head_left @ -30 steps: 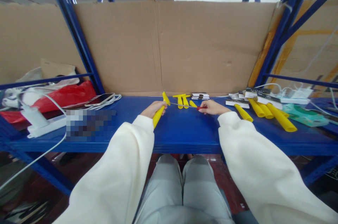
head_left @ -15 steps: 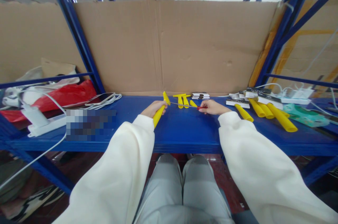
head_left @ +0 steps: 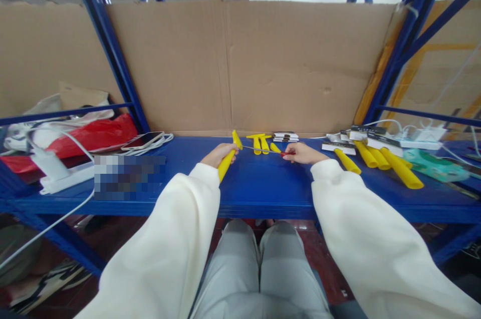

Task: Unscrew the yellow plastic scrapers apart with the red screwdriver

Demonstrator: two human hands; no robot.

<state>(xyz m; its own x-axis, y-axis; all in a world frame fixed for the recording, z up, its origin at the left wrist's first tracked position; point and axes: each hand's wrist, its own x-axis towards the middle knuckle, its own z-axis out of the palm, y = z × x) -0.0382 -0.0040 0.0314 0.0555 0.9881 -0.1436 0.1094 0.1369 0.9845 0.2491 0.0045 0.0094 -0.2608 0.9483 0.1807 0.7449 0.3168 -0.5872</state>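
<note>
My left hand (head_left: 222, 154) is closed round the handle of a yellow T-shaped plastic tool (head_left: 226, 165), held tilted with its head up. In my right hand (head_left: 300, 152) is the red handle of a screwdriver (head_left: 265, 151), gripped between the fingers. Its long thin shaft points left, and its tip meets or nearly meets the tool just below the head; exact contact is too small to tell. Behind the shaft lie several yellow T-shaped pieces (head_left: 257, 144) on the blue tabletop (head_left: 263, 184).
A small stack of white-and-black boxes (head_left: 285, 136) stands at the back. To the right lie more boxes (head_left: 383, 142), several yellow tools (head_left: 402, 169) and a green plastic packet (head_left: 436, 165). On the left are a power strip (head_left: 69, 179), a phone (head_left: 143, 140), cables and a red bag (head_left: 93, 136).
</note>
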